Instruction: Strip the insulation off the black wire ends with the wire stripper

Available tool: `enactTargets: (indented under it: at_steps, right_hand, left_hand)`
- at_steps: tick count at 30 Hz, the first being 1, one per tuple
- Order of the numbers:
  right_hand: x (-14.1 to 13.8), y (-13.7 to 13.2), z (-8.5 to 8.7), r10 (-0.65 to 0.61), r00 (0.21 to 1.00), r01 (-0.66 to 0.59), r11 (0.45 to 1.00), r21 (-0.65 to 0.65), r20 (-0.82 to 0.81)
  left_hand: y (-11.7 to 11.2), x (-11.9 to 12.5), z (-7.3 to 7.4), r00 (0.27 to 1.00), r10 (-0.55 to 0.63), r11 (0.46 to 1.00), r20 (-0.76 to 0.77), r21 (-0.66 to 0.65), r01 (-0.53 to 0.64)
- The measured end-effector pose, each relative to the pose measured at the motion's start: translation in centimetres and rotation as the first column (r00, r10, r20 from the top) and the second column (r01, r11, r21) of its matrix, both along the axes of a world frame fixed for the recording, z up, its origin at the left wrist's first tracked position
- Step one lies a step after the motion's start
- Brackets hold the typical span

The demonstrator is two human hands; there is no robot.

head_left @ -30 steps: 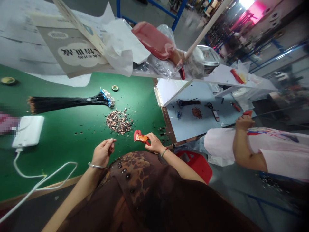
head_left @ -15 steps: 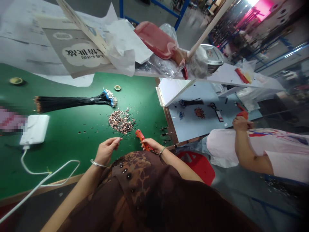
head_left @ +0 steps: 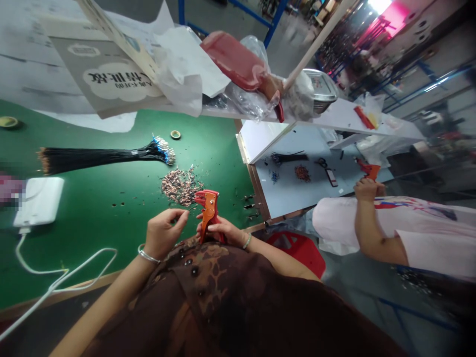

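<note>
My right hand [head_left: 223, 230] is closed round the handles of an orange-red crimping tool [head_left: 207, 208], which stands upright with its jaws up. Just left of it, my left hand [head_left: 163, 233] pinches something small and thin that I cannot make out, its fingertips pointing at the tool's jaws. Both hands are at the near edge of the green table [head_left: 111, 183]. Right behind them lies a pile of small copper terminals [head_left: 180, 186]. Farther back left lies a bundle of black wires [head_left: 100, 156] with blue-white tips.
A white charger box [head_left: 37, 201] with a white cable [head_left: 63, 277] sits at the left. A small tape ring [head_left: 175, 134] lies at the back. Papers and plastic bags overhang a shelf [head_left: 156, 74]. At the right, another person [head_left: 390, 228] works at a light-blue table [head_left: 305, 183].
My right hand has swung the tool from lying sideways to standing upright and moved it left, closer to my left hand. The other person's hand has lifted an orange tool.
</note>
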State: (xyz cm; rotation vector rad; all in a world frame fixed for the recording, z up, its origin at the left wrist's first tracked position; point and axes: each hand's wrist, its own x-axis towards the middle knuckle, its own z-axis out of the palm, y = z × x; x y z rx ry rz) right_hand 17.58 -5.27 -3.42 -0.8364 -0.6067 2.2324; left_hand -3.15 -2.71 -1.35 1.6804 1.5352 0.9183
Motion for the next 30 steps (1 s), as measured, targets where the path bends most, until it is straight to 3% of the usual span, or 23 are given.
enactTargets:
  at_steps: [4,13,24,30]
  right_hand:
    - [0.1,-0.5,0.0,0.053,0.999,-0.053,0.998,0.035,0.011]
    - [-0.1,0.3,0.0,-0.006,0.996,-0.011,0.981,0.196,0.085]
    - [-0.5,0.7,-0.5,-0.041,0.976,-0.022,0.958,0.287,0.212]
    - [-0.7,0.5,-0.5,-0.127,0.945,-0.006,0.914,0.405,0.302]
  left_hand:
    - [-1.1,-0.4,-0.1,0.988,-0.042,0.989,-0.147,0.137,0.062]
    - [-1.1,0.5,1.4,0.965,-0.103,0.917,-0.240,0.352,0.186]
    - [-0.3,1.6,2.3,0.949,-0.205,0.896,-0.239,0.344,0.280]
    - [0.0,1.5,2.1,0.952,-0.275,0.914,-0.136,0.270,0.302]
